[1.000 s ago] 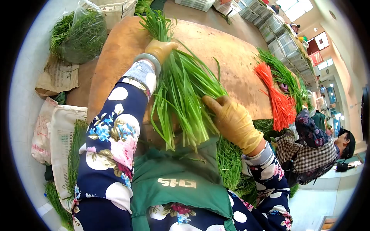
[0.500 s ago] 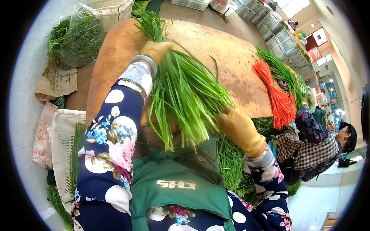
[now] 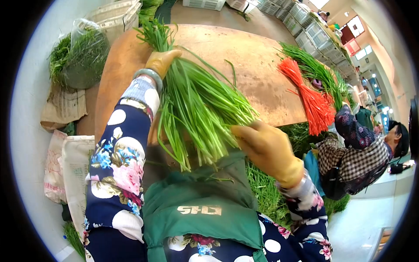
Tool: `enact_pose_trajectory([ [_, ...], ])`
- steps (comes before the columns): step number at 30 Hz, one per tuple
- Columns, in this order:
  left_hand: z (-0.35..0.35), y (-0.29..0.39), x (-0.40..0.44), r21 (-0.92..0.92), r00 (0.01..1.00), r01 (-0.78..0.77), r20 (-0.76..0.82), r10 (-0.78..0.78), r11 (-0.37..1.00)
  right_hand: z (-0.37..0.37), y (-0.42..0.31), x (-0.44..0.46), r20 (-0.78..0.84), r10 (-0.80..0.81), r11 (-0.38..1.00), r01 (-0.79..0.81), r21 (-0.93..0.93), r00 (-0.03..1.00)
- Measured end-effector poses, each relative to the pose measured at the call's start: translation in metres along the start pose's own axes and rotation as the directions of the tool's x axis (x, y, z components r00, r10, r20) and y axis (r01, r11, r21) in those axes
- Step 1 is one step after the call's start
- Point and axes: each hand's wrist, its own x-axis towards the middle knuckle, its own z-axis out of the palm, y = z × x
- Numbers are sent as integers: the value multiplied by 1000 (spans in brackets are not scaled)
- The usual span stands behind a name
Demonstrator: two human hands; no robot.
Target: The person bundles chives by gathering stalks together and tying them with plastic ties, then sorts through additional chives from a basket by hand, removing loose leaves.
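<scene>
Head view: two gloved hands at a bundle of long green stalks (image 3: 196,105) on a brown tabletop (image 3: 257,74). The left hand (image 3: 161,63), in a yellow glove with a grey ring (image 3: 148,75) around the wrist, has its fingers closed around the bundle near its far end; a short leafy tuft projects beyond the grip. The stalks fan out toward the wearer, their pale ends reaching past the near edge of the tabletop, above a green apron (image 3: 200,187). The right hand (image 3: 270,153), likewise gloved, is at the bundle's right-hand lower ends; its fingers are bent and blurred, and whether they grip any stalks cannot be told. Toward the right end of the tabletop lies a sheaf of red strips (image 3: 305,94), just beside further green stalks (image 3: 312,65). Loose greenery (image 3: 266,187) lies below the near edge. At left are a clear bag of greens (image 3: 87,54) and a white crate (image 3: 76,166); at right, a person in checked clothing (image 3: 362,161).
</scene>
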Motion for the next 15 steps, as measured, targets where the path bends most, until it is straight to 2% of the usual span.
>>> enact_pose_trajectory([
  [1,-3,-6,6,3,997,39,66,-40,999,18,2,13,49,31,991,-24,-131,998],
  [2,-5,-2,-2,-12,995,-16,94,17,1000,37,7,23,93,73,965,-47,-259,993],
  [3,-5,-9,7,-24,997,-3,79,5,1000,56,14,28,21,116,944,-103,-314,993],
  [5,-10,-5,-1,-104,996,29,87,-20,994,63,24,34,-41,131,943,-138,-303,990],
  [6,-14,0,-10,-82,996,23,90,-15,996,64,27,37,-85,141,940,-160,-302,986],
  [7,-17,3,-17,-229,981,67,193,-23,971,63,29,38,-116,172,962,-192,-193,978],
  [8,-18,12,-30,-366,955,126,295,-14,922,66,30,41,-131,184,961,-206,-182,974],
  [9,-17,22,-44,-434,950,138,312,5,891,70,31,44,-142,183,960,-208,-186,973],
  [10,-18,24,-43,-484,933,237,355,-58,843,74,30,48,-149,181,960,-207,-189,972],
  [12,-16,24,-41,-571,937,240,349,-33,785,78,26,51,-181,191,965,-218,-148,965],
  [14,-21,23,-43,-595,919,283,392,-36,752,85,32,52,-392,-16,982,-60,-180,920],
  [15,-22,24,-44,-627,900,321,436,-22,710,88,37,51,-326,-3,980,-63,-191,945],
])
